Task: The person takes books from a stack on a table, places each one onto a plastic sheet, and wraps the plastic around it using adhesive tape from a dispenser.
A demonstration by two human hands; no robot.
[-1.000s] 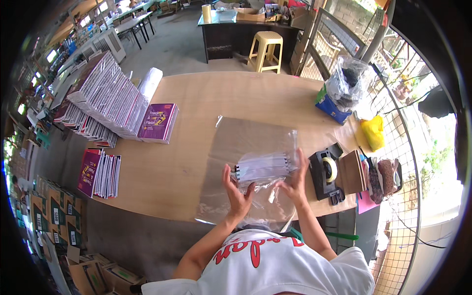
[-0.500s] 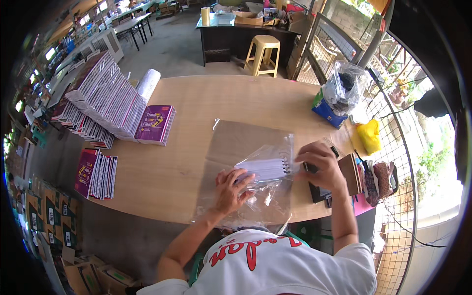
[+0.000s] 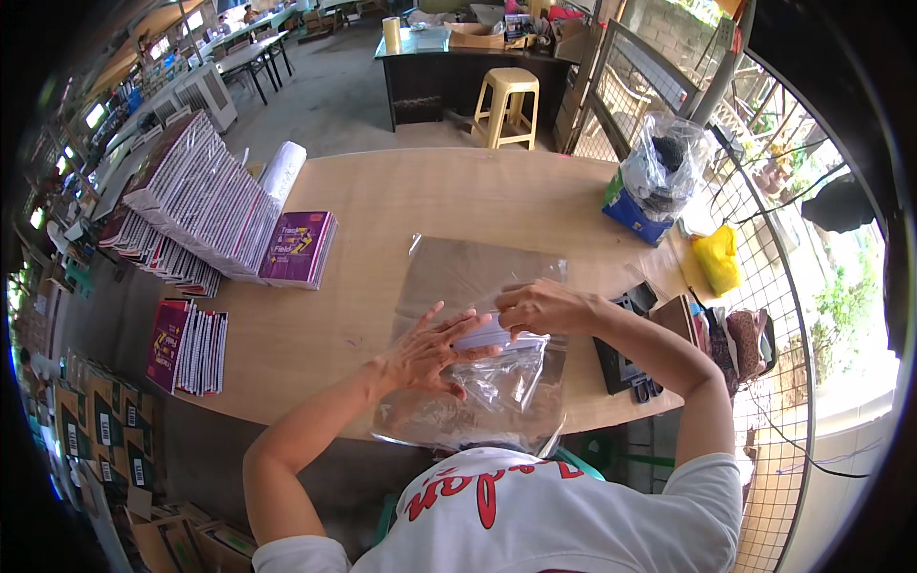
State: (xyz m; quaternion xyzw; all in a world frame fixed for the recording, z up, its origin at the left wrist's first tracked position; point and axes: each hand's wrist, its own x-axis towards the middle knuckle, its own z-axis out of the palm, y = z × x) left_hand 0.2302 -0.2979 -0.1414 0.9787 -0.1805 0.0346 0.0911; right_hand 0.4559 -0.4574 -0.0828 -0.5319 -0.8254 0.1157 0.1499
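Note:
A small white spiral-bound stack (image 3: 485, 336), in clear plastic wrap (image 3: 511, 380), lies in front of me on flat clear plastic sheets (image 3: 478, 258). My left hand (image 3: 435, 351) rests on the left side of the wrapped stack, fingers spread. Over its upper right part is my right hand (image 3: 543, 307), fingers curled together against the plastic. Whatever is pinched there is too small to make out. The right hand and forearm cover much of the stack's far edge.
Purple-covered spiral books (image 3: 301, 250) stand in tall piles at the left, with a smaller row (image 3: 196, 351) nearer. A black holder (image 3: 619, 358), a yellow bundle (image 3: 716, 260) and a plastic-lined blue box (image 3: 640, 215) line the right side. Wire mesh (image 3: 788, 382) borders the table's right.
My right hand has moved left from beside the black holder onto the wrapped stack. My left hand has shifted slightly and lies flatter, fingers wider apart.

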